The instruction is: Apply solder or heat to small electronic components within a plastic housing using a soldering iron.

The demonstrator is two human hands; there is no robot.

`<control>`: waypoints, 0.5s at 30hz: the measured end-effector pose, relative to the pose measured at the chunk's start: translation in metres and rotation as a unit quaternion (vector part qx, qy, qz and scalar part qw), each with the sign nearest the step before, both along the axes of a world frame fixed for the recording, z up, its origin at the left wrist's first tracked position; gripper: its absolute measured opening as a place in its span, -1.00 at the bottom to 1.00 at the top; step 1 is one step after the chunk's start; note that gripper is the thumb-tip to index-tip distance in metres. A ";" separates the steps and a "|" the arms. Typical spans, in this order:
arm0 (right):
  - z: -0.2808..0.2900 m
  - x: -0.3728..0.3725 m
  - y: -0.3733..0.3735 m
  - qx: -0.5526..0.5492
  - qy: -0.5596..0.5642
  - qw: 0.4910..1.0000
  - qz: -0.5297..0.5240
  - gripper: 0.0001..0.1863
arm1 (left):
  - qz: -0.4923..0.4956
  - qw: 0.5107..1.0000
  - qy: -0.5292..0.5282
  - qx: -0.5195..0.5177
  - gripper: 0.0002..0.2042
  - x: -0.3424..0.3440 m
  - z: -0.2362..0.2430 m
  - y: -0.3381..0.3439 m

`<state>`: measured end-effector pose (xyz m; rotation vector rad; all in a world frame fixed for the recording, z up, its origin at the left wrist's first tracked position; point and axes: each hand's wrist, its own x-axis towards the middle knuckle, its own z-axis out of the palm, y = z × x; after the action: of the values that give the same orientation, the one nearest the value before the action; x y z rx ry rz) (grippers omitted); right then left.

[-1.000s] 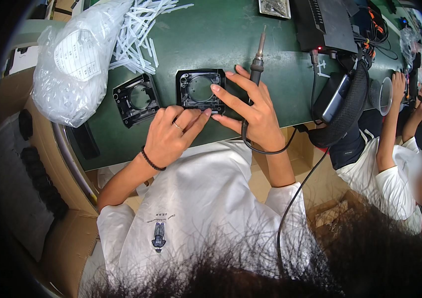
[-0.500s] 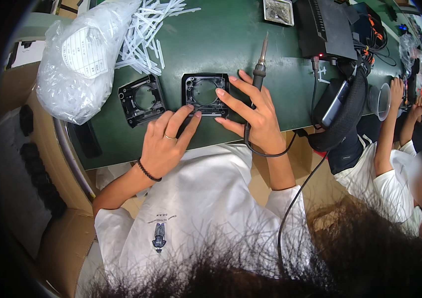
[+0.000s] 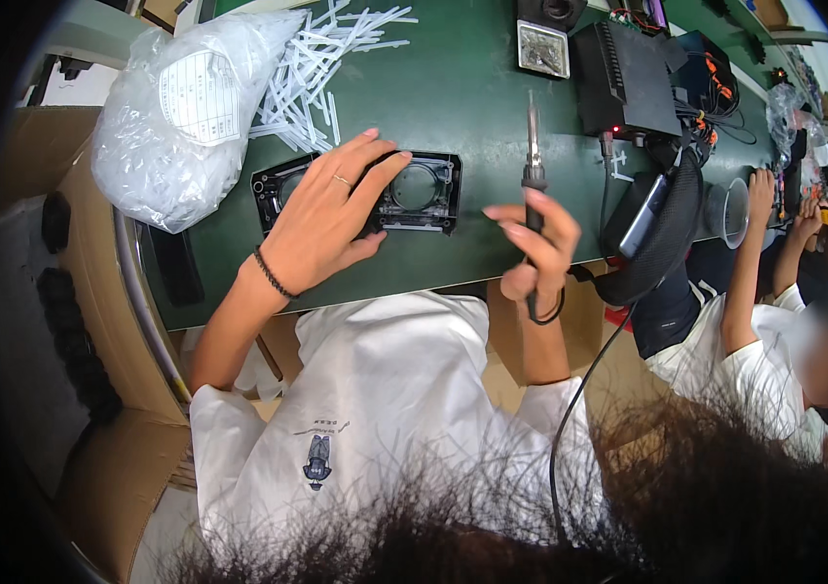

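Note:
Two square black plastic frames with round openings lie side by side on the green table. My left hand [image 3: 331,204] is spread over the left frame [image 3: 266,200] and hides much of it. Its stretched index fingertip reaches the top edge of the right frame [image 3: 438,195], and its thumb is by that frame's lower edge. In my right hand [image 3: 545,243] is a soldering iron [image 3: 533,146], tip pointing away from me. The fingers wrap round its dark handle, to the right of the frames and apart from them.
White plastic sticks [image 3: 312,78] lie loose beside a clear plastic bag [image 3: 175,127] at the far left. A small metal tray [image 3: 542,51] and a black box with a red light [image 3: 623,83] stand at the back right. The iron's cable [image 3: 570,409] hangs down; co-workers sit farther right.
My left hand has moved up and across the left frame. My right hand has left the right frame, moved right and closed round the soldering iron's handle, now upright in the picture.

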<state>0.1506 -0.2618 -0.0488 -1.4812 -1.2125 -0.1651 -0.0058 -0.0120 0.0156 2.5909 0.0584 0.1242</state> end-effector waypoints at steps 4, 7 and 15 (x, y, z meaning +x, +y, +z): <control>-0.015 -0.007 0.001 0.166 0.140 0.972 -0.089 -0.31 | 0.072 0.988 -0.026 -0.138 -0.09 0.004 0.000 0.004; -0.019 -0.022 0.001 0.215 0.257 0.940 -0.068 -0.37 | 0.087 0.983 -0.106 -0.123 -0.09 0.006 -0.003 0.011; -0.013 -0.029 0.004 0.076 0.251 0.965 -0.022 -0.73 | 0.097 0.977 -0.166 -0.091 -0.09 0.005 -0.014 0.021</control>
<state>0.1212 -0.2583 -0.0614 -1.3101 -0.7401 0.0864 -0.0008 0.0089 0.0015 2.3448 0.1911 0.5915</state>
